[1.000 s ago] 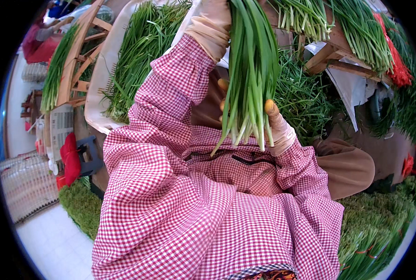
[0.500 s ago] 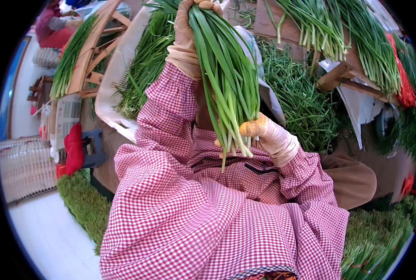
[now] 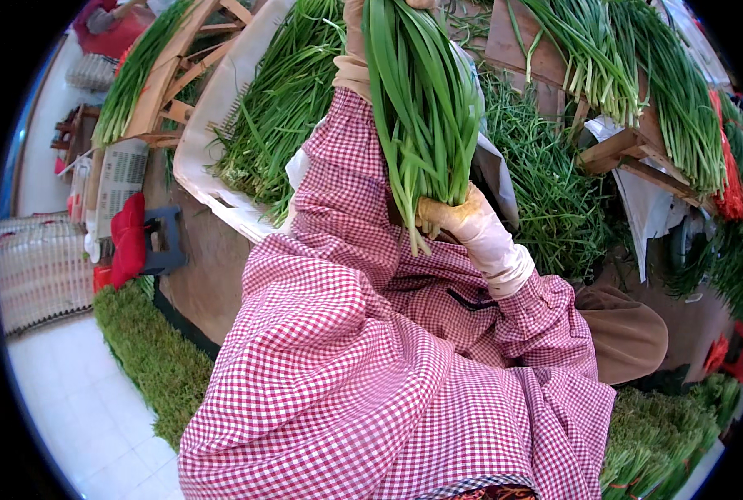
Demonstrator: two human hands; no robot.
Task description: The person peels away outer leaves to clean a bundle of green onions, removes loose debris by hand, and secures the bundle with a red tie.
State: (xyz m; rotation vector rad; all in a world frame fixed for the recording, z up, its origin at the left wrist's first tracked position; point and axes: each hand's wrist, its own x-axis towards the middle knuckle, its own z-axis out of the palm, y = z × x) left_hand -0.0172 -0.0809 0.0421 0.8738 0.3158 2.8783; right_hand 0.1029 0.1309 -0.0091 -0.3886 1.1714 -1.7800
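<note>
A bunch of long, flat-leaved garlic chives (image 3: 425,108) hangs before my chest, pale stem ends down. My left hand (image 3: 354,48), in a beige glove, is closed around the bunch's upper part at the top edge of the view, where it is partly cut off. Around the pale lower stems, my right hand (image 3: 465,223) is closed, its light glove stained yellow at the fingers. A few stem ends stick out below that grip.
A white plastic crate (image 3: 192,162) of greens stands ahead on the left. Loose green leaves (image 3: 546,179) are heaped on the right. More chives (image 3: 609,75) lie on a wooden rack (image 3: 609,150) with red ties (image 3: 731,196). A blue-grey stool (image 3: 165,242) stands left.
My left hand has risen toward the top edge with the leafy end. My right hand has shifted up the stems and now wraps them more fully.
</note>
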